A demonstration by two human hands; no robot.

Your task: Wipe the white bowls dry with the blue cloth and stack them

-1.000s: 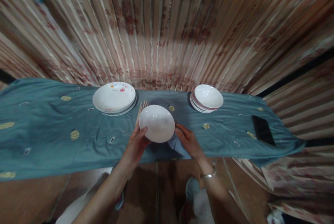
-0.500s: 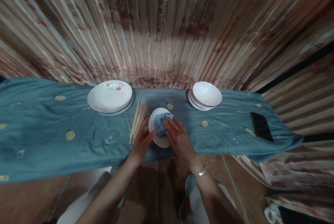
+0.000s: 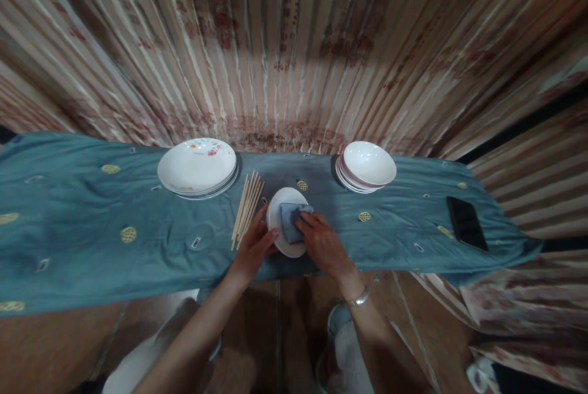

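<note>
In the head view a small white dish (image 3: 274, 216) is at the middle of the table, tilted a little. My left hand (image 3: 256, 245) grips its left rim, the thumb lying over the edge. A folded grey-blue cloth (image 3: 289, 222) is pressed against the inside of the dish. My right hand (image 3: 324, 244) is closed on the cloth's right side, its fingers bent over it. Several wooden chopsticks (image 3: 248, 207) lie side by side just left of the dish.
White plates with a floral print (image 3: 197, 167) are stacked at the back left, white bowls (image 3: 369, 164) at the back right. A black phone (image 3: 466, 222) lies near the right end of the teal tablecloth (image 3: 82, 216). A pleated curtain (image 3: 285, 75) hangs behind.
My right hand has drawn toward the dish's right side, its fingers more bunched on the cloth. My left hand keeps its hold on the rim. The whole view has shifted slightly.
</note>
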